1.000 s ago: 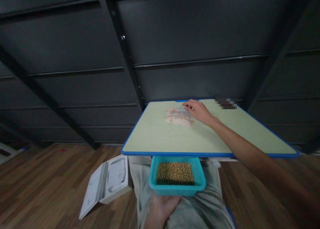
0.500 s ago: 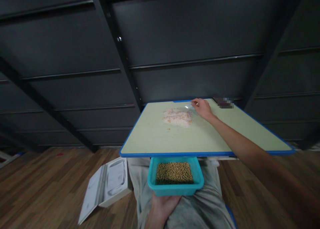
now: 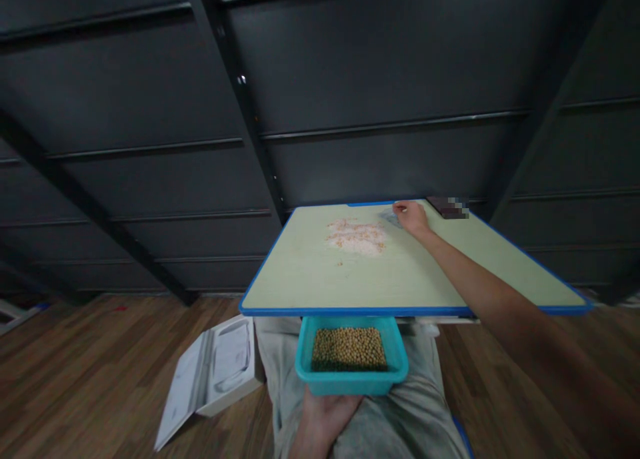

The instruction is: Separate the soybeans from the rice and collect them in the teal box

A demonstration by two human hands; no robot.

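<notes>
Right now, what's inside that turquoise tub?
The turquoise tub holds lots of little round tan things, probably beans. You can see just the top ones; they cover the middle of the bottom, so anything buried underneath is hidden.

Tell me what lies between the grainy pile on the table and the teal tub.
In the head view, pale tabletop with a few tiny specks, then its blue edge, lie between the grainy pile and the teal tub.

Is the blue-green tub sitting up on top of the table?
No, the left hand supports the tub over the lap, below the table edge.
</notes>
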